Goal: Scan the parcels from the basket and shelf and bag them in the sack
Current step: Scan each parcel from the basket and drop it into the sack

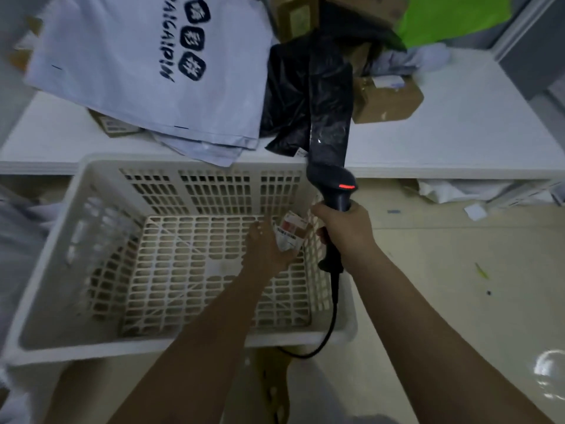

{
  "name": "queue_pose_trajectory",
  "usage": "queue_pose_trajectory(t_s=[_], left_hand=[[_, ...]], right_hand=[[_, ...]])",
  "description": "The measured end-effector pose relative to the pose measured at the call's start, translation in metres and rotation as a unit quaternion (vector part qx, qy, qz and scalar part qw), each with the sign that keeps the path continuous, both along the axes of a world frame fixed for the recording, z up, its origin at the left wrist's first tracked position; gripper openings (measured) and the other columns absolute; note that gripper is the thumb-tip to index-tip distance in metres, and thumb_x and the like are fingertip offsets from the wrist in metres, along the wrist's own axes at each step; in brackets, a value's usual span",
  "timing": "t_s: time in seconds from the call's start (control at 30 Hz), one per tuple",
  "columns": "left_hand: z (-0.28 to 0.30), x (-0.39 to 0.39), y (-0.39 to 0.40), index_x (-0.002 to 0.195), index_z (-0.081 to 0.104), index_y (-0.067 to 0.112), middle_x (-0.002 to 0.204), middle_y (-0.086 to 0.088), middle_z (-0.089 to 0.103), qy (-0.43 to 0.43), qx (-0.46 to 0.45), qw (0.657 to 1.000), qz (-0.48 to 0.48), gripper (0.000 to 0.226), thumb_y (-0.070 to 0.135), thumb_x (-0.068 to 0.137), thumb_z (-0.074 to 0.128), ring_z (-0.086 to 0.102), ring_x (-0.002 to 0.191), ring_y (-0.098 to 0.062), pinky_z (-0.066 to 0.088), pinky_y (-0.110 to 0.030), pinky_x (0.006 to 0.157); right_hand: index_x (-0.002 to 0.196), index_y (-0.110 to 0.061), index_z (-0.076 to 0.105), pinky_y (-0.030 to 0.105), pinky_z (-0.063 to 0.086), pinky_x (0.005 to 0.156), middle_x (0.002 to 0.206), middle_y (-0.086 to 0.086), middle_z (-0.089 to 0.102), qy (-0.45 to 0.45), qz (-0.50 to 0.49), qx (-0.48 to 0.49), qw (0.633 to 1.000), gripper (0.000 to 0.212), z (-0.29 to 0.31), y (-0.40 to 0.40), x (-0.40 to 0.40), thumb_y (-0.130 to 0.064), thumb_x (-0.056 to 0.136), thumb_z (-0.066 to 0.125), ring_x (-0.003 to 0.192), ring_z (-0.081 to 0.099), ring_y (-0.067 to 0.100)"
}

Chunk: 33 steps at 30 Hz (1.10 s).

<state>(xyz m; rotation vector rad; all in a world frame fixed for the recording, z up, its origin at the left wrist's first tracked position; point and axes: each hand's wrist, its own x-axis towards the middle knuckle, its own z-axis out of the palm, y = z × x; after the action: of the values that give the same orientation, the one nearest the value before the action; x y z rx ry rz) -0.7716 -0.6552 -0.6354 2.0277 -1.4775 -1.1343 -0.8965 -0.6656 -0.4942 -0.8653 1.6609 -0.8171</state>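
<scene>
Down inside the white basket (55, 249), toward its three-o'clock wall, the left hand (269, 243) reaches for a small parcel (290, 234) with a printed label, the only one visible in there; the fingers lie against it, but blur hides whether they have closed round it, so I cannot tell the grip. The right hand (345, 231) is wrapped firmly round the handle of a black scanner (333, 185), its red light lit and its cord (331, 328) trailing over the basket's rim at five o'clock. More parcels wait on the shelf (458, 139) at twelve o'clock: a white mailer (146, 65), a black bag (308, 96), a brown box (388, 99). The sack cannot be picked out for certain. Likely risks: the small parcel slipping from a loose hold, the label facing away from the scanner so the read fails, or the cord snagging on the rim.
</scene>
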Motion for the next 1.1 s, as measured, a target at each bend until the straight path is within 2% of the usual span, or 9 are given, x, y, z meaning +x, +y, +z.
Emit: queue_pose_trajectory(t_s=[0.1,0.2,0.27,0.33,0.57,0.73,0.83,0.97,1.1], left_hand=[[-0.031,-0.01,-0.027,0.153,0.011,0.028,0.16,-0.01,0.0,-0.099,-0.037,0.991,-0.081,0.088,0.042,0.086,0.066,0.0,0.146,-0.034,0.023,-0.048,0.115],[-0.058,-0.023,-0.049,0.153,0.0,0.033,0.16,-0.01,-0.011,-0.172,0.011,0.969,-0.176,0.092,0.05,0.086,0.061,-0.013,0.145,-0.039,0.02,-0.056,0.114],[-0.064,-0.032,-0.055,0.153,-0.001,0.03,0.159,-0.012,-0.013,-0.198,0.035,0.963,-0.182,0.088,0.049,0.089,0.056,-0.008,0.145,-0.043,0.024,-0.056,0.112],[-0.06,-0.038,-0.052,0.153,0.007,0.021,0.158,-0.015,0.001,-0.195,0.028,0.971,-0.134,0.076,0.035,0.093,0.053,0.015,0.141,-0.04,0.033,-0.049,0.109],[0.008,0.011,-0.025,0.131,0.042,0.012,0.134,-0.02,0.032,-0.047,-0.067,0.995,0.056,0.065,0.035,0.079,0.074,0.046,0.116,-0.04,0.044,-0.043,0.088],[0.112,0.072,0.015,0.123,0.036,0.022,0.123,-0.006,0.029,0.073,-0.101,0.975,0.183,0.058,0.046,0.082,0.071,0.053,0.089,-0.021,0.05,-0.031,0.072],[0.17,0.121,0.063,0.114,0.035,0.025,0.128,-0.008,0.046,0.158,-0.088,0.945,0.271,0.067,0.068,0.071,0.062,0.059,0.1,-0.024,0.054,-0.037,0.08],[0.238,0.187,0.161,0.102,0.044,0.026,0.11,-0.008,0.064,0.223,-0.141,0.891,0.369,0.058,0.075,0.072,0.053,0.067,0.092,-0.026,0.058,-0.048,0.08],[0.283,0.246,0.261,0.123,0.041,0.019,0.101,-0.003,0.064,0.182,-0.133,0.891,0.394,0.089,0.09,0.07,0.035,0.066,0.087,-0.021,0.055,-0.044,0.085]], right_hand=[[0.07,-0.014,0.052,0.026,0.043,0.054,0.06,0.003,0.053,-0.005,0.0,0.016,1.0,0.023,-0.015,-0.014,-0.002,-0.01,0.082,0.071,0.056,0.053,0.018],[0.066,-0.013,0.05,0.019,0.038,0.043,0.053,0.002,0.05,-0.016,0.014,0.025,0.999,0.024,-0.026,-0.026,0.001,-0.005,0.08,0.068,0.047,0.048,0.015],[0.067,-0.013,0.052,0.022,0.039,0.047,0.053,0.002,0.051,-0.01,0.019,0.028,0.999,0.021,-0.034,-0.031,0.006,-0.006,0.08,0.068,0.048,0.048,0.015],[0.071,-0.012,0.055,0.03,0.043,0.057,0.06,0.004,0.055,-0.003,0.022,0.028,0.999,0.015,-0.038,-0.032,0.013,-0.009,0.079,0.067,0.057,0.052,0.019],[0.07,-0.014,0.048,0.035,0.041,0.063,0.064,0.007,0.05,-0.019,0.049,0.029,0.998,0.022,-0.005,-0.007,0.029,-0.01,0.081,0.067,0.065,0.051,0.023],[0.072,-0.014,0.049,0.023,0.04,0.047,0.064,0.007,0.05,-0.042,0.03,-0.007,0.999,0.021,0.042,0.039,0.052,-0.007,0.083,0.066,0.054,0.049,0.017],[0.076,-0.01,0.051,0.03,0.038,0.057,0.065,0.007,0.047,-0.052,0.044,-0.048,0.997,0.019,0.073,0.077,0.083,-0.007,0.08,0.07,0.058,0.044,0.02],[0.087,-0.012,0.06,0.029,0.04,0.062,0.066,0.0,0.053,-0.106,0.126,-0.096,0.982,0.014,0.115,0.14,0.151,-0.014,0.083,0.074,0.057,0.047,0.013],[0.089,-0.022,0.061,0.018,0.045,0.062,0.079,-0.009,0.063,-0.177,0.166,-0.137,0.96,0.013,0.147,0.203,0.229,-0.019,0.085,0.073,0.074,0.059,0.009]])
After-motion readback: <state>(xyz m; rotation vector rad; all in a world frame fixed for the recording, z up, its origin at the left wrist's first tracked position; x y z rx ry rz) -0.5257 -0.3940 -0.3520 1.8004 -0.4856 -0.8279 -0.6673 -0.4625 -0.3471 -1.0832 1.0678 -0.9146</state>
